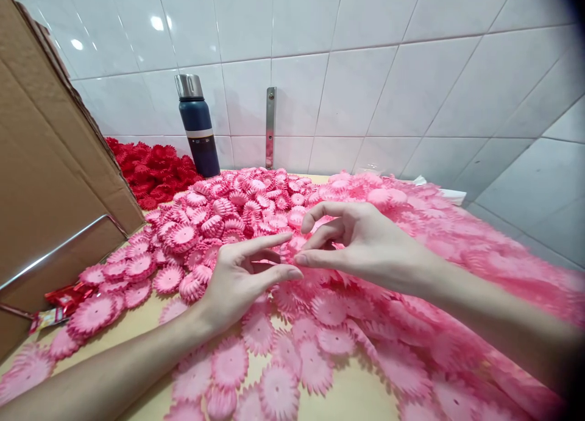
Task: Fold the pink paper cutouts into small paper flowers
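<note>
My left hand [247,275] hovers over the pink pile, its index finger and thumb stretched out and apart. Facing it, my right hand [351,238] has curled fingers, with a gap between the index fingertip and the thumb. The thumb tips are close together. I make out nothing gripped in either hand, though pink shows in the gap between them. Flat pink flower-shaped discs [280,389] with fringed edges and small centre holes lie below. Behind my hands is a heap of cupped, ruffled pink flower pieces [183,235].
A dark blue bottle [198,128] with a steel cap stands by the tiled wall [365,92]. Red flower pieces [158,171] are heaped beside it. At left rises a cardboard box [55,147], with small red wrappers [68,296] near its base. A metal strip [270,128] is fixed to the wall.
</note>
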Motion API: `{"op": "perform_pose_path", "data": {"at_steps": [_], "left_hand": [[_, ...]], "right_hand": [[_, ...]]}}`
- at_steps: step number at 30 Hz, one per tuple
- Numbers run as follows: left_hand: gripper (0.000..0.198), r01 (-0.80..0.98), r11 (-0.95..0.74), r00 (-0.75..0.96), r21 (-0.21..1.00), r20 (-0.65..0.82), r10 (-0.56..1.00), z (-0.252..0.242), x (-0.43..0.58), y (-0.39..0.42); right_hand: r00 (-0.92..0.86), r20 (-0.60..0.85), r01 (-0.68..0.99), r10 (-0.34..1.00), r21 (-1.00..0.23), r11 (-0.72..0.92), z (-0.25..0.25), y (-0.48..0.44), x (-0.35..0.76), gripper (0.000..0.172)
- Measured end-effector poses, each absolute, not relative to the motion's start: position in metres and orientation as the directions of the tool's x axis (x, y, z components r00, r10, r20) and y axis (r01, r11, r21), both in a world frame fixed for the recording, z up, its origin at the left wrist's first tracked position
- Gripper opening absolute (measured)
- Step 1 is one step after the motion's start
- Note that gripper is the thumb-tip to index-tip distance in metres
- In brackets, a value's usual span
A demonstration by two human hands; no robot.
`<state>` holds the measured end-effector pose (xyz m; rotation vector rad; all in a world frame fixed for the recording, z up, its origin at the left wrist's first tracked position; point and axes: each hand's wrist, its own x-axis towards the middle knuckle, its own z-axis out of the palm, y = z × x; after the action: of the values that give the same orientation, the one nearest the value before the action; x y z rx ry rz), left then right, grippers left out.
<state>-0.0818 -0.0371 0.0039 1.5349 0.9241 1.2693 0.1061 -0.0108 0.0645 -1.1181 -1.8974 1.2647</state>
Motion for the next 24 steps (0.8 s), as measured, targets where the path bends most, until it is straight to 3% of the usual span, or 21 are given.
{"op": "perform_pose_path", "data": {"at_steps": [8,15,24], "left_hand": [[0.032,0.001,-0.277,0.16,0.961,0.273,0.949,0.011,-0.0768,-0.0386],[0.008,-0.056,-0.372,0.17,0.926,0.377,0.911,0.0108,-0.0779,-0.0377],[0.007,0.048,-0.366,0.237,0.929,0.345,0.908,0.0106,-0.0786,-0.0366]], "right_hand": [[-0.602,0.036,0.166,0.798,-0.972,0.169,0.0646,-0.0049,0.1123,0.022],[-0.567,0.048,0.227,0.822,-0.95,0.212,0.0649,-0.0049,0.1101,0.022],[-0.586,0.08,0.212,0.806,-0.945,0.248,0.0654,-0.0077,0.1094,0.016]]}}
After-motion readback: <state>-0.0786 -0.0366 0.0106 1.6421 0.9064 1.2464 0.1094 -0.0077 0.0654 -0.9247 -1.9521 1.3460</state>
